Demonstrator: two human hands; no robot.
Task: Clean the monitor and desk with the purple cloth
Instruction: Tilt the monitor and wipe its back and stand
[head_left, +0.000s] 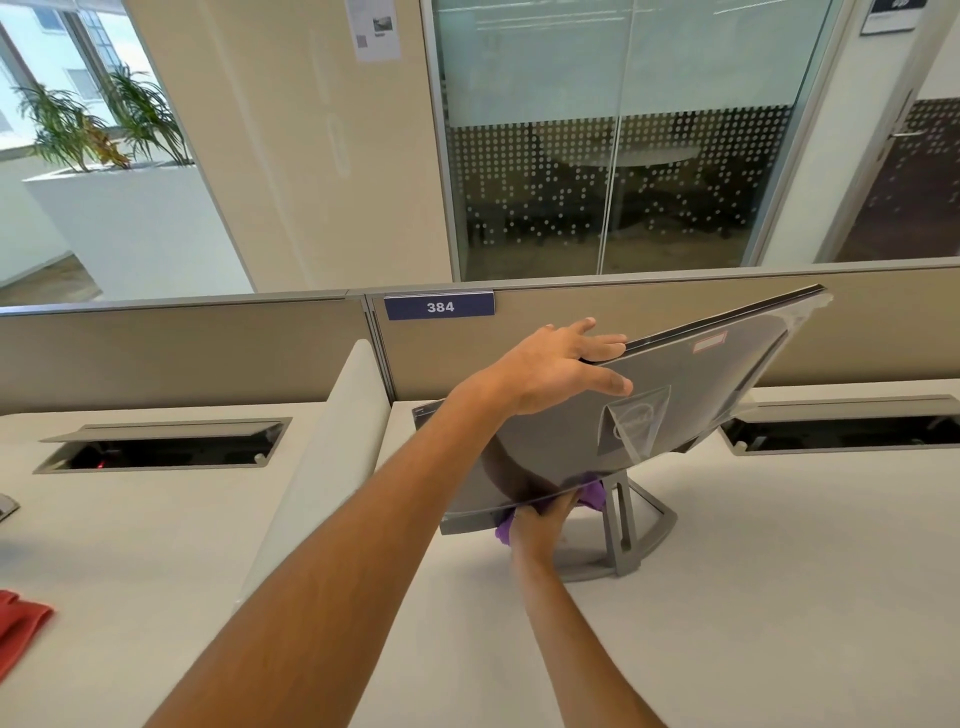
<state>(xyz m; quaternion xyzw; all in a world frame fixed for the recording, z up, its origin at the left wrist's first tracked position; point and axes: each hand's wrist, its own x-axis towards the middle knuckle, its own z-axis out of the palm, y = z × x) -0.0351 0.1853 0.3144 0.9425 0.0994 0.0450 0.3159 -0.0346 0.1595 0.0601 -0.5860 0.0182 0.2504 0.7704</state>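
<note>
A red cloth lies far left; potted plants stand beyond.

Light: bright, even daylight from the window at upper left.
Shadows: soft, faint.
Glare: pale reflections on the glass wall.
Distortion: straight lines bow near edges.

Monitor screen face turned away, unseen; purple cloth mostly hidden behind monitor's lower edge and right hand, whose fingertips are hidden there too; red cloth cut off by left frame edge.
</note>
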